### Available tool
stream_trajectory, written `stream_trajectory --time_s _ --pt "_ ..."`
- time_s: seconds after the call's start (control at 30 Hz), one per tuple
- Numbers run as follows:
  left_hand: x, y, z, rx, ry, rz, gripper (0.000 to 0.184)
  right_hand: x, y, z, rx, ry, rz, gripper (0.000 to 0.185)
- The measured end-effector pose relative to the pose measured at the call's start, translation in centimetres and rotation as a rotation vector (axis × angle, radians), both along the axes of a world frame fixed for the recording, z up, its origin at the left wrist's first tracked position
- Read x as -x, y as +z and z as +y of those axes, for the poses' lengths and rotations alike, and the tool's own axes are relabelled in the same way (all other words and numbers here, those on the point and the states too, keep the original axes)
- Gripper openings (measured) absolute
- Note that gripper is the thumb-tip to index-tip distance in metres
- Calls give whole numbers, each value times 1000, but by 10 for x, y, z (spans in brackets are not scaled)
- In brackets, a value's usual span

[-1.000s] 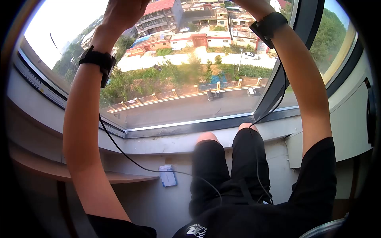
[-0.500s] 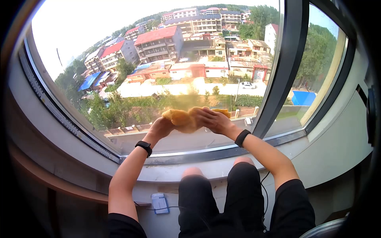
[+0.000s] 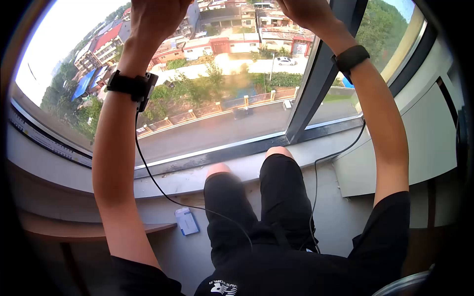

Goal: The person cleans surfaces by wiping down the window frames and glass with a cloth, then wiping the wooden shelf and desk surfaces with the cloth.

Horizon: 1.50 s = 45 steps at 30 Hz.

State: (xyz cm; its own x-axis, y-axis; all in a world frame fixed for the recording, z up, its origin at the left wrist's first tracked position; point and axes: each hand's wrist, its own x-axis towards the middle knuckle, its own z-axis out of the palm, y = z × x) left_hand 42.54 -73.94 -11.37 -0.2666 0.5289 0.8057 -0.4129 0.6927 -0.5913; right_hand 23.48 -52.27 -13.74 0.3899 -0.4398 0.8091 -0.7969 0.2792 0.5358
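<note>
Both of my hands are raised to the top edge of the view, in front of the window glass [image 3: 207,118]. Of my left hand [image 3: 160,15] only the back and wrist show; its fingers are cut off. My right hand [image 3: 308,12] is likewise cropped, at the right near the dark window frame post [image 3: 308,93]. A black strap with a small box [image 3: 133,88] wraps the left wrist, and another black strap [image 3: 351,58] the right. The yellow cloth is out of view, so what either hand holds is hidden.
My knees rest close to the white sill [image 3: 237,165]. Black cables [image 3: 165,195] run from both wrists to my lap. A blue-and-white box [image 3: 187,221] lies on the floor beside a wooden ledge [image 3: 98,232]. A pale cabinet panel [image 3: 405,153] stands at the right.
Both hands have moved up and apart from the lower glass to the top edge. The yellow cloth, between them before, has left the view. The camera view has tilted downward.
</note>
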Motion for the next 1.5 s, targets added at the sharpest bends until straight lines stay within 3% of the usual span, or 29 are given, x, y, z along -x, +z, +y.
stream_trajectory --time_s 0.07,0.17,0.23,0.27,0.33,0.4,0.43,0.5,0.57,0.63,0.83,0.87,0.97,1.13,1.2,1.23,1.3,1.5 --pt "14 -4 31 -31 -240 95 32 5 -8 1 -7 -10 -8 47" --pt "19 -24 39 -517 -572 -340 28 5 -29 14 -41 -65 -48 45" --pt "21 -41 35 -578 -536 -544 24 12 -52 20 -54 -119 -66 45" --pt "29 -53 32 -387 -299 -416 17 17 -63 24 -84 -102 -79 47" --pt "31 -77 38 -330 -343 -441 14 24 -89 31 -114 -148 -90 48" --pt "36 -105 37 -253 -164 -472 17 18 -108 39 -160 -218 -136 48" --pt "44 -144 11 -199 48 -545 50 20 -117 41 -167 -220 -136 47" --pt "44 -163 26 -81 -64 -539 45 27 -137 45 -180 -224 -129 46" --pt "52 -196 31 -143 110 -689 43 26 -154 52 -209 -230 -180 43" --pt "52 -211 45 -172 92 -677 22 31 -175 57 -255 -271 -213 42" --pt "63 -276 54 -272 142 -953 21 35 -262 67 -236 -294 -207 13" --pt "66 -299 48 -206 63 -867 20 34 -281 70 -255 -302 -224 12" --pt "67 -348 50 -269 37 -966 24 30 -333 73 -292 -314 -292 10" --pt "62 -414 63 180 345 -1105 54 18 -424 75 -352 -361 -421 12" --pt "71 -479 53 354 385 -1055 55 10 -467 80 -382 -344 -470 13" --pt "61 -479 65 213 363 -1159 55 8 -489 83 -423 -354 -492 18" --pt "61 -512 61 326 423 -1186 62 7 -521 87 -503 -371 -532 27" --pt "53 -508 52 359 356 -1143 60 -1 -514 81 -438 -386 -531 24"
